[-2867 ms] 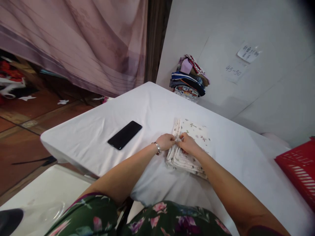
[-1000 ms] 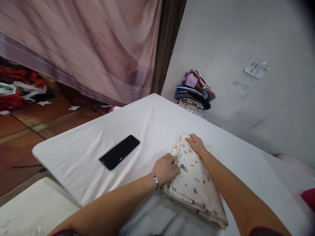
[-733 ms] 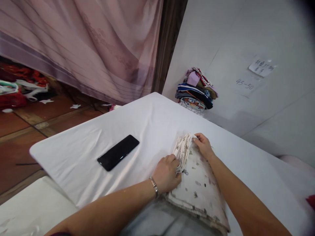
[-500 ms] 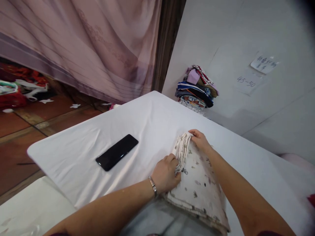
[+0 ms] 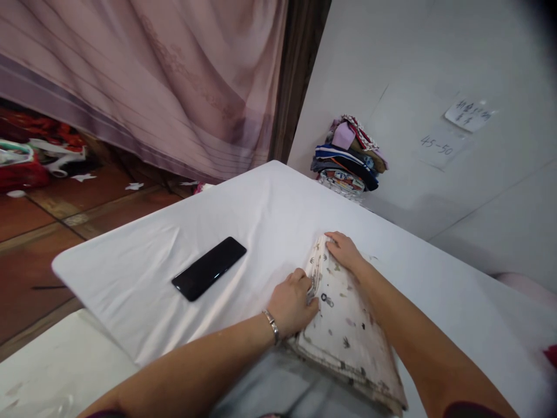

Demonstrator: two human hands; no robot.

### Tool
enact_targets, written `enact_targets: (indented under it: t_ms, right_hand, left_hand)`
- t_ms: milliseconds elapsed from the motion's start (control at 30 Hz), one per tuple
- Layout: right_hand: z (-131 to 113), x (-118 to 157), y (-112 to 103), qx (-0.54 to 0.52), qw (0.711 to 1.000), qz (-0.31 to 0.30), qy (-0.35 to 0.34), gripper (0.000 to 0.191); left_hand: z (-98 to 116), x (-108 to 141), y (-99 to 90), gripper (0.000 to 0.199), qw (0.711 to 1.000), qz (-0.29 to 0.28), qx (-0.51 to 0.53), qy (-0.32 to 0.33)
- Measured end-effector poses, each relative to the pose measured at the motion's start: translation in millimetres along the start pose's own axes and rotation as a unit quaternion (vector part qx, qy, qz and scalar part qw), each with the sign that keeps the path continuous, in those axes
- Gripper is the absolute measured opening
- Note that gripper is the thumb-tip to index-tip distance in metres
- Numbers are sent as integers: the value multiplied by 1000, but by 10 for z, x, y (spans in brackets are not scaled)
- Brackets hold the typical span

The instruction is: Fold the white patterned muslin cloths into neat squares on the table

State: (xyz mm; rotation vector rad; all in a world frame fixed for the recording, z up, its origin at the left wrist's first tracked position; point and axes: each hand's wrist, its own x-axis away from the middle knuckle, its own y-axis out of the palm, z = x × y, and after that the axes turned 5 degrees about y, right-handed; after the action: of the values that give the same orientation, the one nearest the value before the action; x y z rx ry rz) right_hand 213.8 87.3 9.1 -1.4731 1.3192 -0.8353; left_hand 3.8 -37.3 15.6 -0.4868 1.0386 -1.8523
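Note:
A folded cream cloth [image 5: 348, 337] with small grey and brown printed figures lies in layers near the front of the white-covered table. My left hand [image 5: 292, 305], with a silver bracelet at the wrist, grips the cloth's left edge, fingers curled round the layers and thumb on top. At the far corner of the cloth, my right hand [image 5: 343, 248] pinches the edge; its fingertips are partly hidden. A black smartphone [image 5: 209, 268] lies on the table to the left of both hands.
The white table [image 5: 243, 215] ends in a rounded corner at the left. Behind its far edge, a pile of folded clothes [image 5: 346, 154] stands against the grey wall. A pink curtain [image 5: 195, 87] hangs at the back left; a red container [image 5: 20, 171] is on the tiled floor.
My right hand has moved slightly left and toward me, bringing the cloth's upper layer over the stacked edges. These folded edges show less now. My left hand stays nearly in place.

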Motion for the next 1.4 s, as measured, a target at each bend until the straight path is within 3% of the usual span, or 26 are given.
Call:
enact_targets:
  t_ms: [100, 300, 467, 567, 633, 833, 967, 1067, 1200, 1400]
  right_hand:
    - [36, -2, 25, -22, 1000, 0, -4, 34]
    - [48, -47, 177, 39, 999, 14, 28, 35]
    - [-28, -13, 130, 90, 995, 2, 31, 35]
    - [-115, 51, 102, 130, 990, 31, 46, 35]
    - [-166, 86, 122, 122, 990, 36, 59, 37]
    - [-211, 67, 200, 76, 989, -24, 122, 45]
    - [-256, 149, 143, 71, 988, -3, 139, 47]
    - [-351, 324, 118, 72, 988, 27, 132, 48]
    - [-503, 510, 185, 90, 990, 11, 107, 46]
    - [-572, 456, 276, 100, 988, -3, 119, 48]
  left_hand:
    - [0, -2, -1, 16, 1000, -5, 11, -13]
    - [-14, -21, -8, 18, 999, -20, 14, -26]
    - [-26, -48, -32, 23, 999, -3, 1, -41]
    - [-38, -46, -16, 30, 1000, 8, 0, -29]
    - [-43, -41, 2, 31, 1000, 0, 8, -23]
    - [-70, -68, 35, 37, 997, 0, 61, -52]
    - [-110, -94, 43, 46, 993, 5, 91, -71]
    - [-119, -93, 52, 49, 992, 8, 99, -74]
    - [-106, -79, 75, 52, 992, 42, 106, -61]
    - [-184, -141, 93, 46, 983, 47, 163, -69]
